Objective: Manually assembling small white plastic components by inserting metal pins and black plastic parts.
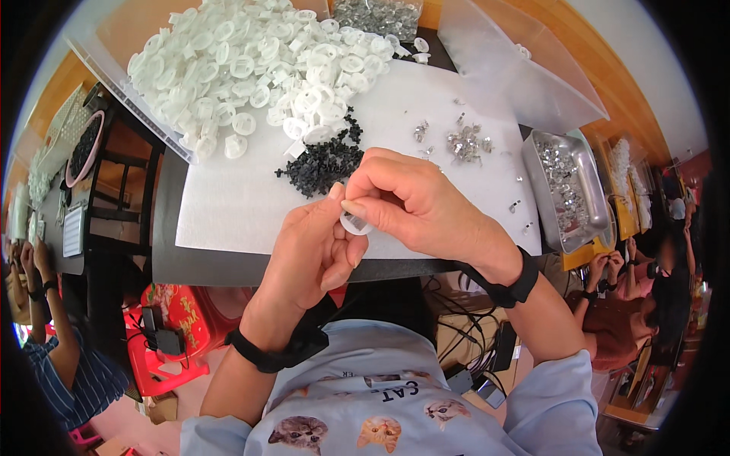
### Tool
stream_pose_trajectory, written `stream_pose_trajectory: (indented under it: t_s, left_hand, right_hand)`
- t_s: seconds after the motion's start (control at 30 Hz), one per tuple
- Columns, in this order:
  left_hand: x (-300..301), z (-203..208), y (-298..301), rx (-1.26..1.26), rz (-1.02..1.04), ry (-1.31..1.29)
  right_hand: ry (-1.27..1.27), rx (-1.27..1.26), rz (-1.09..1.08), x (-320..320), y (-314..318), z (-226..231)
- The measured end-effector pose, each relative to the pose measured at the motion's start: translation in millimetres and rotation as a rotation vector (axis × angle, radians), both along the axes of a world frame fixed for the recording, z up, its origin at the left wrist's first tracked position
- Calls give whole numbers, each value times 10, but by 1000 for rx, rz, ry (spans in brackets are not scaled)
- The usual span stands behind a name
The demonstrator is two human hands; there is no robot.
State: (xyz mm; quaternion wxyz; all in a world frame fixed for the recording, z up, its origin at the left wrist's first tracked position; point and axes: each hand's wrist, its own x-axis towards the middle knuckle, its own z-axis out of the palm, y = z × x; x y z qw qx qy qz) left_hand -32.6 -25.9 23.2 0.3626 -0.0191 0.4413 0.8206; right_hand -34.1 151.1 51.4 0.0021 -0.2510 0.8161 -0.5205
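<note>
My left hand [303, 239] grips a small round white plastic part [356, 225] between thumb and fingers, just above the near half of a white foam sheet [228, 216]. From the right, my right hand [426, 199] closes in a pinch on the same part. Something greyish shows inside its ring, too small to name. My fingertips hide most of its upper side. Right beyond my hands lies a heap of small black plastic pieces [323, 169]. A large pile of similar white plastic parts [251, 64] spreads farther back on the left.
Small shiny metal pieces [468, 143] lie scattered on the sheet at right. A steel tray [538, 194] of metal pieces stands beside it. Clear plastic bins [525, 57] and a bag of metal pieces [376, 17] sit at the back. A red stool [163, 372] is below left; other people work at both sides.
</note>
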Motion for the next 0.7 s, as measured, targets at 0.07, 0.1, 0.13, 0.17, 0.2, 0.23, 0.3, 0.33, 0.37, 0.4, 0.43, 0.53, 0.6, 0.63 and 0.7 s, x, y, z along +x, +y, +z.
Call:
stream_pose_trajectory:
  t_s: [0.07, 0.1, 0.13, 0.17, 0.2, 0.23, 0.3, 0.33, 0.37, 0.4, 0.43, 0.53, 0.6, 0.63, 0.7]
  left_hand:
    - [-10, 13, 1, -1, -28, 9]
    - [-14, 8, 5, -2, -29, 8]
    - [-17, -1, 4, -26, -28, 4]
    - [-18, -8, 3, -51, -27, -1]
    - [-16, -7, 5, -53, -24, -3]
    - [-14, -6, 14, -44, -21, -3]
    - [-10, -11, 19, -36, -17, -6]
    - [-9, -13, 23, -27, -16, -6]
    - [-7, -14, 27, -18, -15, -6]
    - [-4, -6, 33, -19, -15, -8]
    - [0, 8, 41, -31, -7, -2]
    - [-2, -7, 45, -50, 5, 8]
    - [-5, -12, 44, -56, 10, 11]
    - [-3, -8, 41, -46, 6, 6]
    - [6, 5, 38, -36, 4, -2]
  right_hand:
    - [208, 80, 48, -24, 15, -28]
    - [207, 79, 48, -16, 20, -30]
    - [255, 130, 46, -10, 18, -34]
    - [302, 182, 44, -2, 18, -36]
    - [301, 180, 48, 13, 17, -26]
    - [300, 226, 30, 37, 21, -4]
    - [296, 272, 13, 76, 24, 11]
    - [293, 279, 4, 93, 27, 13]
    - [289, 287, -6, 102, 31, 10]
    - [287, 286, -5, 103, 34, 4]
    - [283, 271, -7, 108, 36, -2]
    - [298, 292, -20, 138, 10, -11]
    - [318, 328, -29, 156, 0, 10]
    - [330, 358, -19, 161, 4, 31]
    - [341, 387, -6, 173, -7, 61]
